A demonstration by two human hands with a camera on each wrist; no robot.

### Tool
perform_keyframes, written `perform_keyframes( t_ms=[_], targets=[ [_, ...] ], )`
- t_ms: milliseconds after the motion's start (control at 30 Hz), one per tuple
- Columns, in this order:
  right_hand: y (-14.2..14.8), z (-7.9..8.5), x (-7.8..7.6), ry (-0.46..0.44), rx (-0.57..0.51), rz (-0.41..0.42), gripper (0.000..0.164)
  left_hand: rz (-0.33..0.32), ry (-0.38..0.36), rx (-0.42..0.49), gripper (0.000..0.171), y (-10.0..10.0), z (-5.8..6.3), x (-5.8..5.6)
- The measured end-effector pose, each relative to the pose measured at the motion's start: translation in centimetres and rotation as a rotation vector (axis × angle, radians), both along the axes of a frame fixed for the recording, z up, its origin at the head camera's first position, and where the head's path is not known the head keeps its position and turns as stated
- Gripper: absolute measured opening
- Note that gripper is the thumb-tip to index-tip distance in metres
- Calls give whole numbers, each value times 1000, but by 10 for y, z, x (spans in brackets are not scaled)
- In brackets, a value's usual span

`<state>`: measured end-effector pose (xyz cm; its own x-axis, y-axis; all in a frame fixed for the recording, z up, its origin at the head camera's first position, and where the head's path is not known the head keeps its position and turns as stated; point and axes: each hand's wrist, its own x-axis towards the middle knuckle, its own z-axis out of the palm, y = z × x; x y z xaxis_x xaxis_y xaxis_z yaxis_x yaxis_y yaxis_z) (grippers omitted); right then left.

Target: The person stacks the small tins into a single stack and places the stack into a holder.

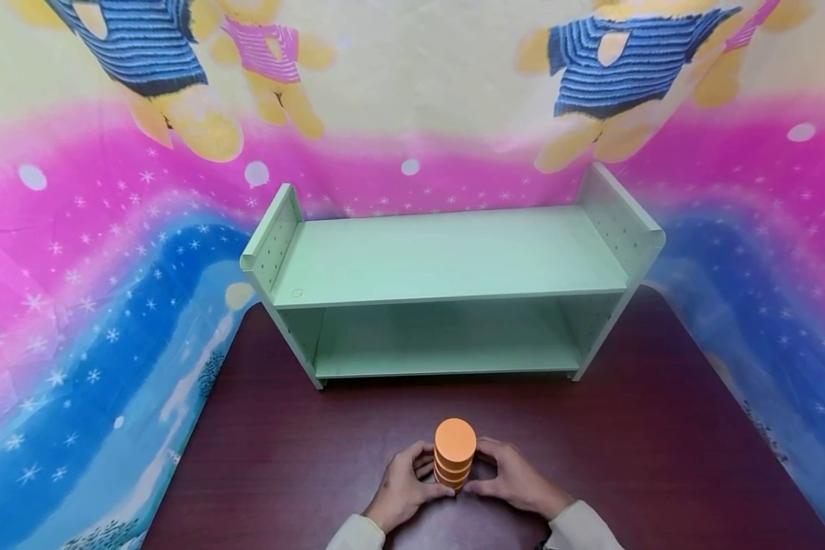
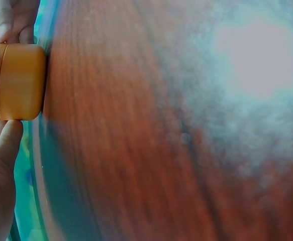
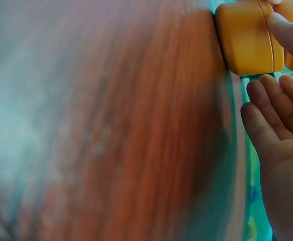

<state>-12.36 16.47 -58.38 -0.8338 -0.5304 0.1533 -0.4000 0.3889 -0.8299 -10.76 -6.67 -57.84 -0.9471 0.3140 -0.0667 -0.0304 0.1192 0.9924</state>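
Observation:
A stack of orange round lidded jars (image 1: 455, 444) stands upright on the dark red-brown table, low in the middle of the head view. From its left side my left hand (image 1: 400, 487) holds it, thumb across the front and fingers curled toward the back. My right hand (image 1: 520, 481) grips it from the other side, its thumb near the front base. The lowest jar (image 2: 23, 83), with a thin seam under its lid, shows in the left wrist view. In the right wrist view, the right thumb (image 3: 289, 35) presses at this seam while the other fingers lie beside the jar.
Beyond the stack, a pale green two-tier shelf (image 1: 447, 256) with raised side panels stands at the back of the table (image 1: 302, 458). A printed cloth (image 1: 412, 99) with bears and snowflakes hangs behind and along both sides.

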Motion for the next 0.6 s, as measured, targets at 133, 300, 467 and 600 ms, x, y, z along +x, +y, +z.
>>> perform_keyframes(
  t_ms=[133,300,467,600],
  targets=[
    [-3,0,1,-30,-12,2,53,-3,-18,-2,55,0,1,0],
    [-4,0,1,-43,-25,7,53,-11,-7,-2,55,-1,2,-1],
    [-4,-2,1,-58,-31,16,53,-21,-17,16,56,-1,1,-1],
    [-4,-4,0,-66,-32,27,52,-20,-12,18,56,-1,0,-2]
  ],
)
